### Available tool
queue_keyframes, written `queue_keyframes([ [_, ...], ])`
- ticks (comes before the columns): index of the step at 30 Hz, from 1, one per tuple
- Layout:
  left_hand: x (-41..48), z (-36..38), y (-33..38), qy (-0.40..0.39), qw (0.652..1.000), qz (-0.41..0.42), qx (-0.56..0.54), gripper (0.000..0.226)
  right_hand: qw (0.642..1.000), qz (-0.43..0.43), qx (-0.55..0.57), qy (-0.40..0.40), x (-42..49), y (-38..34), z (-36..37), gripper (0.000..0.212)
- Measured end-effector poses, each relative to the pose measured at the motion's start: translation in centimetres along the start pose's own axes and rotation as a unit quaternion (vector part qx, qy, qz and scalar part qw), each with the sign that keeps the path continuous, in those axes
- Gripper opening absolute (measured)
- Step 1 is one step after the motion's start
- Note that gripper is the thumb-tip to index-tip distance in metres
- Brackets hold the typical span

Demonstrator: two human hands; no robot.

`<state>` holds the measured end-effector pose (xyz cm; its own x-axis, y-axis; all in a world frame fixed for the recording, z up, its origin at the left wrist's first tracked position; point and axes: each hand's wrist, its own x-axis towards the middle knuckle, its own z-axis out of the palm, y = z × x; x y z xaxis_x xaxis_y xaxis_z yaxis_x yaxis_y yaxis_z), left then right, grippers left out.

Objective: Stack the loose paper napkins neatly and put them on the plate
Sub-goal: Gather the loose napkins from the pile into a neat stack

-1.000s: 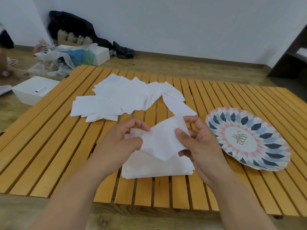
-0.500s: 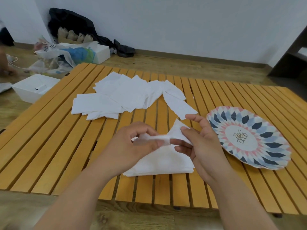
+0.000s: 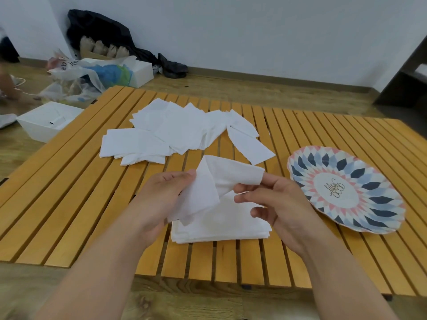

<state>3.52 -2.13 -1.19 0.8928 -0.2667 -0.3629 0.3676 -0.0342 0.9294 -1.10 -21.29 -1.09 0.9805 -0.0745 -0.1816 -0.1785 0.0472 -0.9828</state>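
Observation:
Both my hands hold one white paper napkin (image 3: 217, 181) just above a neat stack of napkins (image 3: 226, 227) near the table's front edge. My left hand (image 3: 161, 197) pinches the napkin's left side, and my right hand (image 3: 275, 204) pinches its right corner between thumb and fingers. The napkin is partly unfolded and creased between them. Several loose napkins (image 3: 175, 132) lie spread and overlapping farther back on the table. A patterned plate (image 3: 374, 211) with blue, pink and white diamonds sits to the right of my right hand, with nothing on it.
The slatted orange wooden table (image 3: 69, 204) stands low on a wood floor. A white open box (image 3: 44, 121) lies beyond its left edge, with plastic bags (image 3: 92, 75) and a dark bag (image 3: 104, 28) by the wall. Dark furniture (image 3: 406, 84) stands at the far right.
The napkin was bunched between my hands half a second ago. It is now pulled wider apart, my right hand holding its corner farther to the right and higher.

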Motion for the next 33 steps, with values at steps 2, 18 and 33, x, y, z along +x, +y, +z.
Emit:
queue_keyframes([
  [2, -0.1, 0.1, 0.1, 0.016, 1.0, -0.016, 0.005, 0.024, 0.999, 0.001, -0.042, 0.032, -0.1, 0.2, 0.3, 0.01],
  [18, -0.3, 1.2, -1.0, -0.032, 0.905, 0.124, 0.407, 0.074, 0.991, 0.06, -0.049, 0.11, 0.3, 0.8, 0.8, 0.007],
  [33, 0.8, 0.1, -1.1, 0.063, 0.969, 0.123, 0.206, 0.025, 0.994, 0.027, -0.043, 0.096, 0.8, 1.2, -0.7, 0.015],
])
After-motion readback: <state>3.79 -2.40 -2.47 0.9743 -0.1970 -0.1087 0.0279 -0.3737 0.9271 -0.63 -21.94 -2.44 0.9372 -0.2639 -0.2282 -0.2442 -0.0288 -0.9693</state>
